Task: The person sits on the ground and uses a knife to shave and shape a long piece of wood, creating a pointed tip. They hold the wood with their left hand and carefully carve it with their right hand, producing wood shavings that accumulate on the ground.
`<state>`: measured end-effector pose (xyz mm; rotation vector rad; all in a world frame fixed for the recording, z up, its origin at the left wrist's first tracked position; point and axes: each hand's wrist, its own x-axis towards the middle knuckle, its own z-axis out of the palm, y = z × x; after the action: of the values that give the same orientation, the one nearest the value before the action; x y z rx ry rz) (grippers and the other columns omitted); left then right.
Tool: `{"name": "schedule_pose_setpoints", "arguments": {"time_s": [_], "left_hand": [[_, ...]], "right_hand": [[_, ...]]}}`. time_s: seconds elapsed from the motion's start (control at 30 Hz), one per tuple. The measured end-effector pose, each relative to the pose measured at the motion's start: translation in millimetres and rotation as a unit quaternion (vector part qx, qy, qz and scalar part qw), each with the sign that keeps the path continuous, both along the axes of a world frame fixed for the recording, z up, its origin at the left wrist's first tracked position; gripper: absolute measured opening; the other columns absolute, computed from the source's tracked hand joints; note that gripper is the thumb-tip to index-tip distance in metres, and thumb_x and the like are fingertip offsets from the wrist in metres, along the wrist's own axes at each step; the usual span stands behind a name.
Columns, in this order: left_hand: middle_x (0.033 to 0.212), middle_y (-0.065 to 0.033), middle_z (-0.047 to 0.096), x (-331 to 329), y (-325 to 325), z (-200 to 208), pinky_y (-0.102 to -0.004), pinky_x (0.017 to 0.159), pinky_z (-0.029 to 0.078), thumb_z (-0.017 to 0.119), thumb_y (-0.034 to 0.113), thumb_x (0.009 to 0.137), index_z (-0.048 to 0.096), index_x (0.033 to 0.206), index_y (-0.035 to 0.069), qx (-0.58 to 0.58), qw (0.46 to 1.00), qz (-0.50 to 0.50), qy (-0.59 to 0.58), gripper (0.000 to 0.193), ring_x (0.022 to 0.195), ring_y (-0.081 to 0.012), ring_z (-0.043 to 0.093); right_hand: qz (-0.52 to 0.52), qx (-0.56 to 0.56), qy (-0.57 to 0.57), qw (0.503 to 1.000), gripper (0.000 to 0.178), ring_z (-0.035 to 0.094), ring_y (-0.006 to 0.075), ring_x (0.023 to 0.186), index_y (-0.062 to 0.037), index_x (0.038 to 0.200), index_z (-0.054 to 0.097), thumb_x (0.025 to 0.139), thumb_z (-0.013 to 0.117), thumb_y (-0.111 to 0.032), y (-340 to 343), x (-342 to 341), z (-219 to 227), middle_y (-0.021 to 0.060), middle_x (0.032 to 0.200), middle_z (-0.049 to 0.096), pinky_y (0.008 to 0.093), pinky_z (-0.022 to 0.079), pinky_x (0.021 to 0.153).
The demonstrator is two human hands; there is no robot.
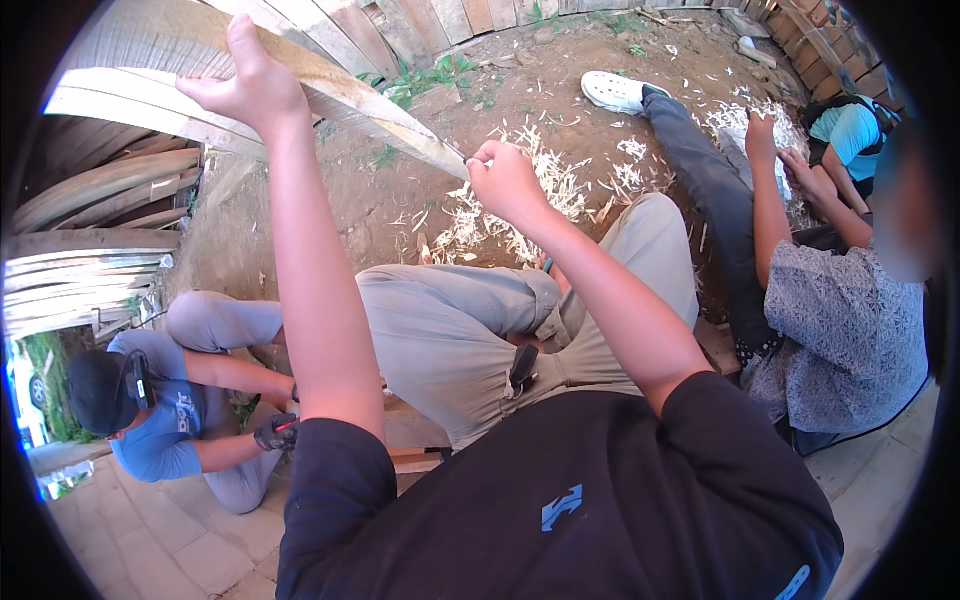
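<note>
A long, pale wooden strip (375, 108) slants from the upper left toward the middle and narrows at its near end. My left hand (262, 88) is raised against its wide part, thumb and fingers spread apart. At the narrow end my right hand (507, 182) is closed, its fingers curled beside the strip's tip. A thin dark blade-like tool (453, 149) shows between these fingers and the wood; most of it is hidden by the hand.
Pale wood shavings (545, 185) litter the dirt beyond my knees. A person with a gloved hand (277, 432) crouches at left; another in a patterned shirt (835, 330) sits at right, leg stretched out. Curved boards (110, 190) are stacked at left. A plank fence (430, 25) stands behind.
</note>
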<state>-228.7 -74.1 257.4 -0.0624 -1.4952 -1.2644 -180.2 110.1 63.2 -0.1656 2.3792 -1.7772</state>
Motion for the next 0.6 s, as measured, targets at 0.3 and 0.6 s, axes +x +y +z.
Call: {"name": "schedule_pose_setpoints", "arguments": {"time_s": [0.3,0.6], "left_hand": [[0.151,-0.0338,0.03,6.1,-11.8,-5.2,-0.0437,0.118,0.032,0.072,0.025,0.088,0.005,0.153,-0.017,0.02,0.999,0.034,0.01,0.102,0.138,-0.0345,0.041],[0.148,-0.0317,0.034,13.2,-15.5,-6.3,-0.0445,0.116,0.037,0.07,0.022,0.09,0.013,0.151,-0.015,0.016,0.999,0.028,0.025,0.092,0.134,-0.0333,0.044]], "right_hand": [[0.018,-0.017,0.001,1.0,0.022,0.07,0.0316,0.071,-0.0023,0.104,0.07,0.096,0.064,-0.022,-2.7,12.2,26.6,0.02,0.08,0.072,0.0428,0.053,0.067],[-0.002,-0.012,-0.03,0.999,0.022,0.073,0.0398,0.079,-0.0019,0.099,0.07,0.095,0.062,-0.022,-11.4,21.0,23.7,0.0225,0.082,0.073,0.0471,0.056,0.074]]}}
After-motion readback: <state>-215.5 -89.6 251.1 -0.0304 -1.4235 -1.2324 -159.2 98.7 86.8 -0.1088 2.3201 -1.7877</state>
